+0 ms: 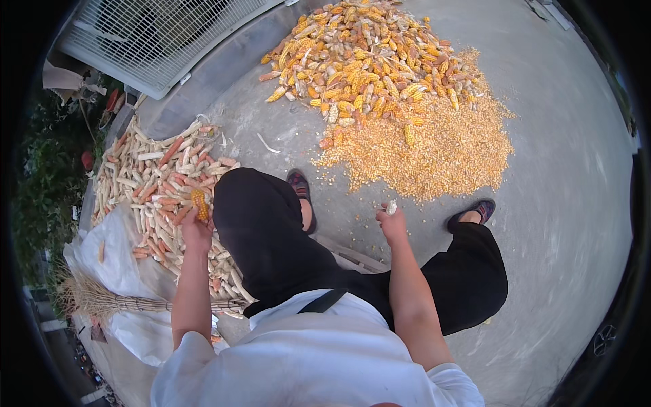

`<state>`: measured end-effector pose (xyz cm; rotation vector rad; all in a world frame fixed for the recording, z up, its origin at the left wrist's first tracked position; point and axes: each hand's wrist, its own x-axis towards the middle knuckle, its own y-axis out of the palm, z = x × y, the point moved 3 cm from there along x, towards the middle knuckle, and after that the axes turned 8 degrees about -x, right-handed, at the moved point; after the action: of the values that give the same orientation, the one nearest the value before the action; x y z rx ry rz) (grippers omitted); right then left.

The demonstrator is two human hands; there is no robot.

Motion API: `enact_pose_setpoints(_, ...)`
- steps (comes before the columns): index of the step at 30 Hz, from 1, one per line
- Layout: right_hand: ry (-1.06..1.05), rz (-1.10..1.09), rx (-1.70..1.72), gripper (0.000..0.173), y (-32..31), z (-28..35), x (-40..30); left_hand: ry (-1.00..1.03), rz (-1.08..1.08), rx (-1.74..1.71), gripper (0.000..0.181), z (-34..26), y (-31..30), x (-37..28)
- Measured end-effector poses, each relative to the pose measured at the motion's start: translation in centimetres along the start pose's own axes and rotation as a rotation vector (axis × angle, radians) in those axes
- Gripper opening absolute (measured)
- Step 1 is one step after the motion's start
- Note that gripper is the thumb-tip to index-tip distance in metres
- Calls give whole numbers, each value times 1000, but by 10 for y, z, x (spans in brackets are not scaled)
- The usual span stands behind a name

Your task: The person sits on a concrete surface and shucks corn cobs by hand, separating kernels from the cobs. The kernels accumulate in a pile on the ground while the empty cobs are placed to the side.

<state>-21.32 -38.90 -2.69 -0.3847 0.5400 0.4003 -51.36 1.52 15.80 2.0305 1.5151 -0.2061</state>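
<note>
My left hand [197,229] grips a corn ear [199,204] with yellow kernels, out to the left of my knee. Beneath that hand spreads a heap of bare corncobs [157,178], pale and reddish. In front of me, between my legs, my right hand [392,224] is closed around a short whitish cob [391,207]; most of it is hidden by the fingers. Beyond it lies a bed of loose yellow kernels [432,157] on the concrete. A large pile of corn ears [366,61], many with kernels on them, rises behind the kernels.
A twig broom [137,303] rests across white plastic sheeting [109,254] at my left. A white metal grille [163,40] stands at the upper left, near the piles. My shoes [301,185] are planted on the concrete floor [554,168]. Part of a wooden seat [356,257] shows beneath me.
</note>
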Motion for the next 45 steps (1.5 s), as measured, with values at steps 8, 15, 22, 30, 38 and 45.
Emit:
enact_pose_setpoints(8,70,124,-166,42,40,-10,25,-301,66,410,22,112,47,130)
enact_pose_setpoints(15,239,196,-315,44,46,-28,34,-111,309,1085,41,220,69,241)
enact_pose_setpoints(22,281,258,-427,43,67,-1,62,-118,434,1110,41,228,116,254)
enact_pose_setpoints(30,286,317,-514,37,106,32,72,295,548,1690,50,181,99,277)
enact_pose_setpoints(38,246,291,-467,37,99,33,74,313,73,1869,72,179,67,323)
enact_pose_setpoints(45,187,358,-618,38,94,24,75,623,370,1566,71,265,144,298)
